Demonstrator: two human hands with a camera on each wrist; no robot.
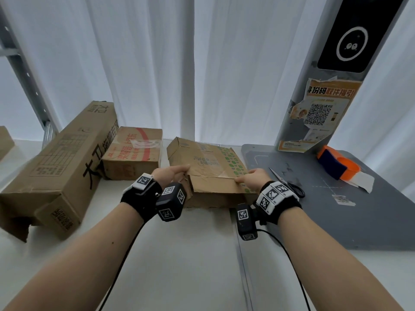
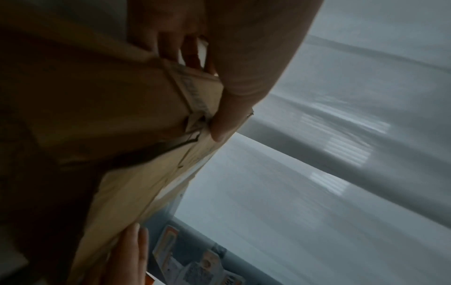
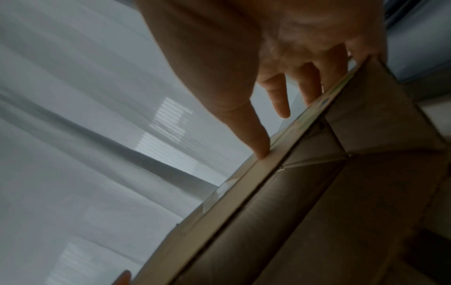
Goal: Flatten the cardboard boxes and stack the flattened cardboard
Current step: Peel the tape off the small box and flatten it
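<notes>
A worn cardboard box (image 1: 208,162) printed with green dots lies on the white table (image 1: 179,254) in front of me. My left hand (image 1: 177,173) grips its near left corner. In the left wrist view the thumb (image 2: 224,108) lies on the outside of the box (image 2: 109,106) and the fingers (image 2: 171,48) curl behind a flap edge. My right hand (image 1: 249,178) rests on the box's near right top edge. In the right wrist view its straight fingers (image 3: 258,138) touch the rim of the box (image 3: 317,192).
A long printed carton (image 1: 60,167) lies at the left, and a smaller box with red print (image 1: 134,151) sits beside it. On the grey mat (image 1: 314,216) to the right lie scissors (image 1: 287,182) and an orange tape dispenser (image 1: 336,164). A grey kiosk pillar (image 1: 325,97) stands behind.
</notes>
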